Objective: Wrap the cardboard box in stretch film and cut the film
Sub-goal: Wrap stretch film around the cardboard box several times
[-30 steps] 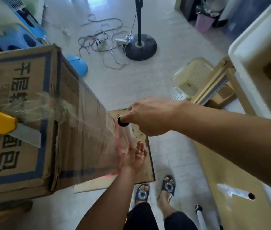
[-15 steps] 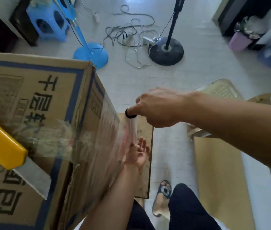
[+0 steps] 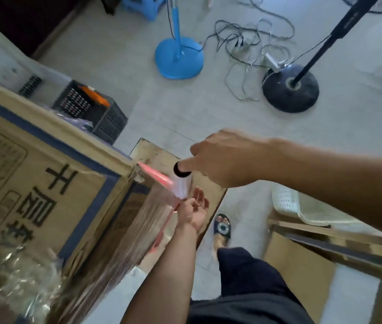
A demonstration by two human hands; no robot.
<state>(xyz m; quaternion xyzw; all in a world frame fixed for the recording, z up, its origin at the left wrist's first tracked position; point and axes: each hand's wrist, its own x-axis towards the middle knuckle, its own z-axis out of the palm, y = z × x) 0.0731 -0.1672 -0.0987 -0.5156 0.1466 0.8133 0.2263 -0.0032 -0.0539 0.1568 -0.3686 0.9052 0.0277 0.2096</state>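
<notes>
My right hand (image 3: 222, 157) grips the black-capped top of the film roll (image 3: 181, 185) just off the cardboard box (image 3: 45, 183)'s corner, my left hand (image 3: 193, 210) rests open-fingered under its lower end, and glossy, rippled stretch film (image 3: 138, 220) clings to the box's side, with pale floor (image 3: 162, 113) beyond.

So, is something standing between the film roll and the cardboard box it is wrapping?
Nothing visible. The stretch film roll, with the right hand at its top and the left hand at its bottom, stands beside a corner of the cardboard box; only the film itself spans the gap.
</notes>
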